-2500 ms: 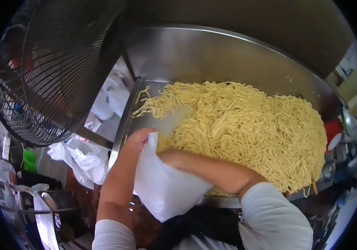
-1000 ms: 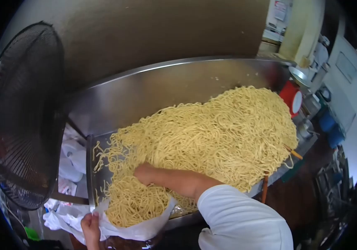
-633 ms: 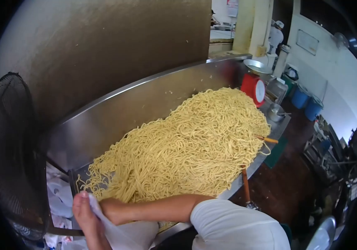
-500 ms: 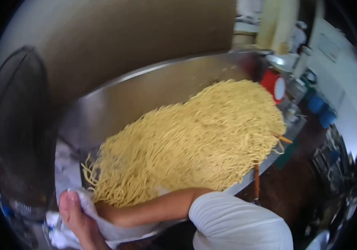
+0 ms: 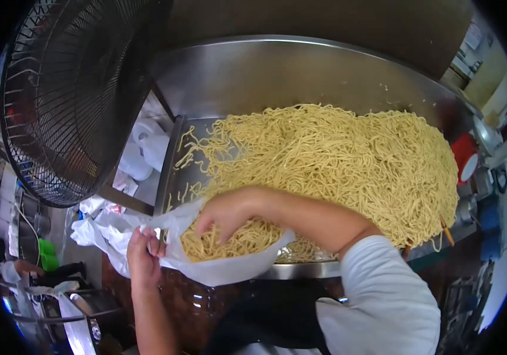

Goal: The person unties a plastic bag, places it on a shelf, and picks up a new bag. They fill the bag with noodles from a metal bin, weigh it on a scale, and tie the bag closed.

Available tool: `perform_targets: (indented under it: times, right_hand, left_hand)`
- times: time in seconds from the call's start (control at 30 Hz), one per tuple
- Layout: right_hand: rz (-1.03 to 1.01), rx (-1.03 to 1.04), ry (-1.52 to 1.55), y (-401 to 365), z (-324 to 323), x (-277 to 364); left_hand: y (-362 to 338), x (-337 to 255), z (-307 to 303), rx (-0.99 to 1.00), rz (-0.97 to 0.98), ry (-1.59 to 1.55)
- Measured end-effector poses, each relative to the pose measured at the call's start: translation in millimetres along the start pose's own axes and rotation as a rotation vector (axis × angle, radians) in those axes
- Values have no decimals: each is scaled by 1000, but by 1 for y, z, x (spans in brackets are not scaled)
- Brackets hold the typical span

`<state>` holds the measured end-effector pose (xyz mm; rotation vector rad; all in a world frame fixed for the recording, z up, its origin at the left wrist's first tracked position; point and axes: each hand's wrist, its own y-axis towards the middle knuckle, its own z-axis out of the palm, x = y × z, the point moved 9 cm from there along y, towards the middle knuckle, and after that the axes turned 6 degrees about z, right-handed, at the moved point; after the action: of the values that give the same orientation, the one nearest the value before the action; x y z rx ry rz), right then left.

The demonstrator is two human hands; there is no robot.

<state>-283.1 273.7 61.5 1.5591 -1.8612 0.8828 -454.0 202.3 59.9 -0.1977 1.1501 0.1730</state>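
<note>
A large heap of yellow noodles [image 5: 348,154] lies in a metal tray [image 5: 218,133]. At the tray's front edge, a white plastic bag [image 5: 224,272] sags with noodles [image 5: 241,239] in its mouth. My left hand [image 5: 145,251] is closed on the bag's left rim, thumb and fingers pinching the plastic. Reaching down into the mouth, my right hand [image 5: 229,212] touches the noodles there. Its fingers are bent but spread, with noodles showing between them; the tips are partly hidden.
A big black fan [image 5: 79,100] stands close on the left. White plastic bags [image 5: 147,148] sit behind it. A red scale [image 5: 465,158] is beyond the heap's right end, and an orange stick [image 5: 447,232] pokes out there. A person's arm [image 5: 28,268] shows at lower left.
My view has swung left, bringing in more of the fan. My right hand, hidden behind the bag before, now shows over the noodles in it. My left hand keeps hold of the bag.
</note>
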Motion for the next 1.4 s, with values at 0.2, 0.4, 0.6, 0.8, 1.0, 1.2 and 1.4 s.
perform_targets:
  times: [0.2, 0.4, 0.6, 0.8, 1.0, 1.2, 1.4]
  right_hand:
    - [727, -210, -574, -47, -5, -180]
    - [695, -291, -198, -68, 9, -148]
    - [253, -815, 162, -56, -21, -37]
    - [103, -707, 812, 53, 35, 8]
    - [96, -264, 734, 71, 131, 7]
    - [239, -267, 379, 24, 171, -37]
    - [315, -749, 38, -95, 90, -39]
  left_hand:
    - [-15, 18, -41, 128, -344, 932]
    - [1, 13, 93, 314, -126, 545]
    - [20, -29, 237, 460, 71, 263]
    - [-3, -63, 217, 678, 69, -45]
    - [16, 86, 207, 1076, 141, 1076]
    - [53, 222, 223, 1204, -299, 1833]
    - [86, 214, 222, 878, -389, 1593]
